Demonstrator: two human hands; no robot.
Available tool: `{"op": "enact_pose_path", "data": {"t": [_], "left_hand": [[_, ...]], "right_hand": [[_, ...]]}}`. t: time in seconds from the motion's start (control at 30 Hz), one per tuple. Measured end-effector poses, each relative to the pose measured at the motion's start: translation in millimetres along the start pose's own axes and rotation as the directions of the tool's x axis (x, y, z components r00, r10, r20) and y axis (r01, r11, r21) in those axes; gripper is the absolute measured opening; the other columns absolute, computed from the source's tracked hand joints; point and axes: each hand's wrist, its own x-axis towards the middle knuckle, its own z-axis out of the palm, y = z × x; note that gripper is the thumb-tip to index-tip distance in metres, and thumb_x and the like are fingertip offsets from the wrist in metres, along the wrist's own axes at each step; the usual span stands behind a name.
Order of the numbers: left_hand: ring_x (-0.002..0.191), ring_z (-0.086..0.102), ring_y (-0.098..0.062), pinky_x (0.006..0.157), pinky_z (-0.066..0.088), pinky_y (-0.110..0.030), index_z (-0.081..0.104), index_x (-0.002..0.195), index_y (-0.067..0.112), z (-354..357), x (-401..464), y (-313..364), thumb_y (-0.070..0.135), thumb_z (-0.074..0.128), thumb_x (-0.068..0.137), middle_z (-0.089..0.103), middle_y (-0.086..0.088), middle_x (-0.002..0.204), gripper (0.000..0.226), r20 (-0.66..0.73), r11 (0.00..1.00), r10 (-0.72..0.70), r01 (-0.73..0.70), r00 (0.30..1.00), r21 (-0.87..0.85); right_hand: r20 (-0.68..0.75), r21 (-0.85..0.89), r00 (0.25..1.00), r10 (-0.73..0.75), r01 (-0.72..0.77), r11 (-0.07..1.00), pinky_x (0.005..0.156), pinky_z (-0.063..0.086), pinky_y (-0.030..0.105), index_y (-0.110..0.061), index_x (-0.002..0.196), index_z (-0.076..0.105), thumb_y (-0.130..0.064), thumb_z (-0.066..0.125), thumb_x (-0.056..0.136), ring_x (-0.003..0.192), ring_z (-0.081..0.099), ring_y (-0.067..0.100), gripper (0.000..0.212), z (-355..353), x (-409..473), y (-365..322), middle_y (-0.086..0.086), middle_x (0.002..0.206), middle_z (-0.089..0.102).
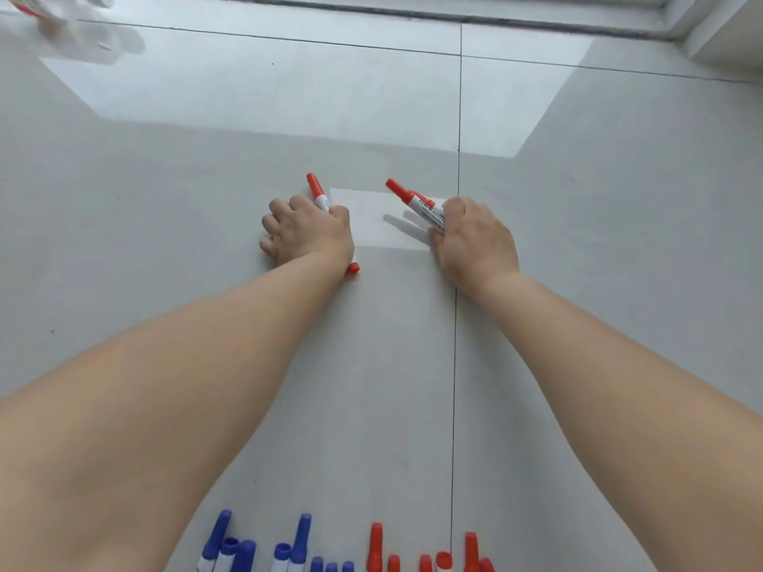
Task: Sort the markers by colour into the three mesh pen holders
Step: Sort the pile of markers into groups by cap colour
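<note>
Left hand [307,233] fingers grip one red-capped white marker [318,192]; right hand [475,241] fingers clutch two red-capped markers [417,202]. Best kept bundled firmly, beyond the blue-capped markers [247,547] on the grey tiled floor [206,158], until a holder appears.

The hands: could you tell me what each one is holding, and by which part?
Left hand grips one red marker around its barrel. Right hand grips two red markers by their barrels, caps pointing away.

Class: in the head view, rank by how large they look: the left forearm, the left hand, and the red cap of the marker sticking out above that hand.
1. Bare left forearm, largest, though it lies nearest the camera.
2. Left hand.
3. Red marker cap, smallest.
</note>
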Motion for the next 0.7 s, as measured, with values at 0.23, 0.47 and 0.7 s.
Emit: {"op": "enact_pose_path", "data": {"t": [0.23,0.47,0.7], "left_hand": [[0.09,0.062,-0.026,0.066,0.045,-0.032,0.045,0.103,0.007,-43,-57,-16,0.031,0.036,0.095,0.059,-0.009,0.099,0.027,0.233,0.898,0.137,-0.021,0.963,-0.439],[0.067,0.051,-0.011,0.052,0.041,-0.026,0.036,0.098,0.018,-69,-172,-74,0.028,0.033,0.098,0.053,0.002,0.081,0.01,0.355,0.87,0.369,-0.184,0.859,-0.457],[0.06,0.049,-0.015,0.05,0.043,-0.027,0.053,0.106,0.014,-66,-243,-149,0.03,0.039,0.097,0.061,-0.008,0.091,0.023,0.599,0.945,0.325,-0.228,0.732,-0.233]], "right_hand": [[0.186,0.323,0.94,0.287,-0.335,0.885,0.062,0.03,0.035,-0.009,0.095,0.038,-0.023,0.038,0.095,0.075,0.042,0.03,0.014,-20,-78,2,0.01,0.091,0.047],[0.301,0.411,0.82,0.488,-0.573,0.709,0.05,0.03,0.032,-0.009,0.099,0.043,-0.036,0.034,0.096,0.061,0.046,0.022,0.028,-25,-219,-16,0.0,0.068,0.046],[0.35,0.455,0.701,0.621,-0.707,0.542,0.06,0.037,0.032,-0.012,0.11,0.046,-0.042,0.024,0.097,0.075,0.053,0.022,0.039,-39,-325,-31,0.001,0.079,0.054]]}}
